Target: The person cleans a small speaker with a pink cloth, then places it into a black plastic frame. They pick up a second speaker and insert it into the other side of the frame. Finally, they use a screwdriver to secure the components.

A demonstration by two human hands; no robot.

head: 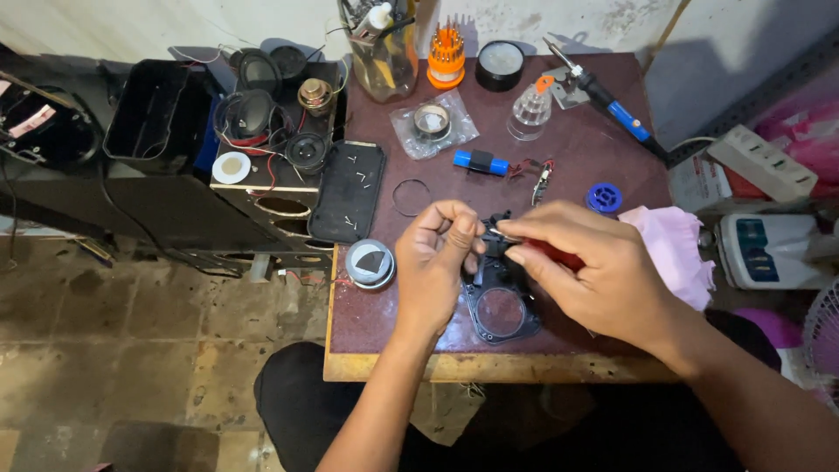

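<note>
My left hand [434,262] hovers over the dark red table [367,323], fingers curled, pinching a small black part [496,225] against its thumb. My right hand [594,267] grips a red-handled tool [559,258], its metal tip touching that small part. Below both hands lies a black plastic frame [502,310] with a round opening, flat on the table.
A round grey speaker part [370,263] lies left of my hands, a black tray with screws [350,190] beyond it. A wire ring [411,197], blue-black cylinder [481,162], soldering iron [612,100], screwdriver set [446,54], blue spool [604,197] and pink cloth [677,249] surround the work spot.
</note>
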